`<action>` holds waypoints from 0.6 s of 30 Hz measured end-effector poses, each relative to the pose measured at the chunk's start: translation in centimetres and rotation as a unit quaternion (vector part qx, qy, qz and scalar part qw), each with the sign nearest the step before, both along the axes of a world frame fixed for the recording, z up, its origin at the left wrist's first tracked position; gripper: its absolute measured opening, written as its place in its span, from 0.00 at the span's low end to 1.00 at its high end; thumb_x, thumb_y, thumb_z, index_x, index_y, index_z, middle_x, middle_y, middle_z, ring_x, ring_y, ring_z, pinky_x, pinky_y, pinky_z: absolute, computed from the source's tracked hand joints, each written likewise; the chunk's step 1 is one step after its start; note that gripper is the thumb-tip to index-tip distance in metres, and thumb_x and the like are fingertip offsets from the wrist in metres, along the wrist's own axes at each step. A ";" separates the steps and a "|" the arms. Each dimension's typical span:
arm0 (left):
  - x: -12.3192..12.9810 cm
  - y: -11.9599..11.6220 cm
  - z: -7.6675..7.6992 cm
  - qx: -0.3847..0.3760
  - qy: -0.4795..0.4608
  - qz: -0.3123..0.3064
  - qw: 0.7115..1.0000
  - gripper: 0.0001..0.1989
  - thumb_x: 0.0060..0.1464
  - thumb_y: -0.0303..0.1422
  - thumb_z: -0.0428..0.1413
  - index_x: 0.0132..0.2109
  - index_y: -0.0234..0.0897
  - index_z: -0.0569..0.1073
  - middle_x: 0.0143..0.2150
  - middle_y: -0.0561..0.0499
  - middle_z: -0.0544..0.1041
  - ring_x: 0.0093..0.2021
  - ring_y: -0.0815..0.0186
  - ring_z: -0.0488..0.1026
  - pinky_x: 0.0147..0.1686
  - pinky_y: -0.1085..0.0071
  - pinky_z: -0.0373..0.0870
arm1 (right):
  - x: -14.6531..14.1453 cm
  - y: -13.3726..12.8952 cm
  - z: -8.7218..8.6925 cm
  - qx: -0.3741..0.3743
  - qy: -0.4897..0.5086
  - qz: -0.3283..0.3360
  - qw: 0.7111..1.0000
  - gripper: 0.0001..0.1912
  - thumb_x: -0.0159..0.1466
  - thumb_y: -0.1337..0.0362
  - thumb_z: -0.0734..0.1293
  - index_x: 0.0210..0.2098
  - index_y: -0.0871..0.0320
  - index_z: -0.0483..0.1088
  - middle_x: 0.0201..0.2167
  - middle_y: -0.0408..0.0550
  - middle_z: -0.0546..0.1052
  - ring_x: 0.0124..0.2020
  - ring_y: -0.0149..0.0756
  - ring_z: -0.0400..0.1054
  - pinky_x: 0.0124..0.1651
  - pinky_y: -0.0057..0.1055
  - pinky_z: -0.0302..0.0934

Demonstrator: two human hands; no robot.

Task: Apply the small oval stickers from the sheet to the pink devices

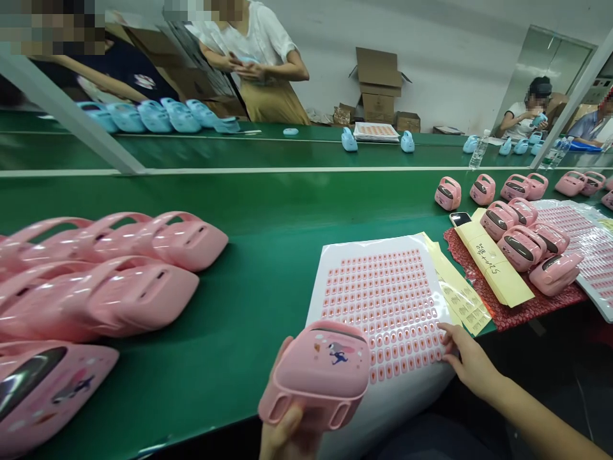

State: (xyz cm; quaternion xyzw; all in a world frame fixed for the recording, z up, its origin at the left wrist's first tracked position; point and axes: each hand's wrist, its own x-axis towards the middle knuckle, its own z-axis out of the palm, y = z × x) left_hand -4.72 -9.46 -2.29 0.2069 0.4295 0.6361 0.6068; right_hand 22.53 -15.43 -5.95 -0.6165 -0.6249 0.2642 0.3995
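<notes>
My left hand [282,425] grips a glossy pink plastic housing [322,364] with a handle, holding it tilted above the front edge of the green table. A cartoon rabbit is printed on its upper face. Beneath and behind it lies a white sheet of small pinkish-red stickers [378,306], set in rows. At the right edge of this sheet is my right hand [472,364], its fingertips touching the last stickers, thumb and forefinger apart. Whether a sticker is between them is too small to tell.
Pink housings [143,294] stand in rows at left; more [522,246] sit at right on red bubble wrap [541,306]. Yellow papers [462,294] stick out from under the sheet. Beyond a pale divider, co-workers [268,57] stand or sit near blue housings [156,115].
</notes>
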 end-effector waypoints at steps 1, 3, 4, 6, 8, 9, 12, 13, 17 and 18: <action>0.0 0.1 -0.5 -0.014 -0.026 0.004 1.000 0.39 0.29 0.43 0.65 0.55 0.48 0.69 0.49 0.50 0.77 0.47 0.48 0.72 0.38 0.58 0.76 | 0.1 0.2 0.8 -0.033 0.044 -0.012 0.998 0.27 0.52 0.77 0.62 0.50 0.53 0.65 0.32 0.45 0.72 0.30 0.35 0.69 0.40 0.39 0.69; 0.3 0.2 -1.6 -0.022 -0.095 -0.012 0.995 0.35 0.36 0.44 0.63 0.55 0.50 0.68 0.45 0.50 0.79 0.44 0.51 0.75 0.38 0.57 0.75 | 0.0 0.5 2.8 -0.072 0.144 -0.040 0.986 0.25 0.50 0.74 0.65 0.47 0.54 0.66 0.30 0.43 0.71 0.28 0.34 0.68 0.37 0.36 0.68; 0.5 0.2 -2.0 -0.010 -0.147 -0.040 0.988 0.31 0.41 0.44 0.61 0.55 0.51 0.68 0.44 0.51 0.80 0.43 0.52 0.76 0.39 0.57 0.75 | -0.3 0.8 3.9 -0.078 0.204 -0.050 0.975 0.23 0.50 0.73 0.67 0.46 0.54 0.66 0.30 0.43 0.71 0.29 0.33 0.68 0.37 0.35 0.68; 1.4 0.2 -2.2 0.046 -0.267 -0.127 0.954 0.22 0.50 0.43 0.54 0.54 0.53 0.69 0.45 0.51 0.80 0.45 0.55 0.76 0.44 0.57 0.72 | -1.8 1.3 6.1 -0.073 0.333 -0.050 0.939 0.21 0.50 0.69 0.70 0.43 0.54 0.66 0.30 0.42 0.71 0.31 0.32 0.68 0.39 0.35 0.68; 2.7 0.1 -1.8 0.117 -0.358 -0.214 0.901 0.19 0.57 0.42 0.48 0.54 0.51 0.69 0.51 0.50 0.77 0.52 0.57 0.72 0.50 0.58 0.67 | -4.0 2.0 7.9 -0.058 0.442 -0.029 0.895 0.21 0.49 0.66 0.73 0.41 0.54 0.67 0.31 0.41 0.71 0.30 0.31 0.68 0.40 0.34 0.68; 3.3 0.0 -1.4 0.150 -0.382 -0.246 0.878 0.19 0.58 0.42 0.46 0.55 0.48 0.69 0.53 0.48 0.75 0.55 0.57 0.69 0.53 0.57 0.65 | -5.2 2.4 8.5 -0.051 0.480 -0.019 0.876 0.21 0.48 0.66 0.74 0.40 0.53 0.67 0.31 0.41 0.71 0.30 0.29 0.67 0.39 0.33 0.68; 4.7 -0.3 -0.2 0.207 -0.400 -0.289 0.844 0.21 0.60 0.41 0.43 0.57 0.41 0.68 0.58 0.43 0.70 0.58 0.55 0.65 0.56 0.58 0.61 | -8.4 3.3 9.3 -0.042 0.542 -0.009 0.839 0.21 0.46 0.64 0.75 0.38 0.53 0.67 0.29 0.39 0.70 0.28 0.29 0.68 0.36 0.31 0.68; 4.9 -0.4 0.1 0.215 -0.399 -0.292 0.842 0.22 0.61 0.40 0.43 0.57 0.39 0.67 0.58 0.42 0.69 0.58 0.55 0.65 0.56 0.58 0.61 | -9.0 3.6 9.4 -0.044 0.550 -0.009 0.834 0.20 0.46 0.64 0.75 0.37 0.53 0.67 0.29 0.39 0.69 0.27 0.29 0.68 0.35 0.32 0.69; 4.9 -0.5 0.4 0.216 -0.392 -0.285 0.847 0.22 0.60 0.39 0.45 0.58 0.36 0.67 0.58 0.39 0.70 0.57 0.56 0.66 0.55 0.60 0.61 | -9.9 3.8 8.7 -0.056 0.550 -0.003 0.833 0.22 0.46 0.67 0.75 0.38 0.53 0.66 0.31 0.38 0.69 0.26 0.26 0.68 0.34 0.29 0.68; 4.9 -0.6 0.4 0.213 -0.393 -0.282 0.849 0.22 0.59 0.39 0.45 0.57 0.37 0.67 0.58 0.40 0.70 0.57 0.56 0.66 0.55 0.61 0.62 | -9.8 3.8 8.5 -0.056 0.552 -0.005 0.832 0.22 0.46 0.67 0.75 0.38 0.53 0.65 0.31 0.38 0.69 0.25 0.26 0.68 0.34 0.29 0.68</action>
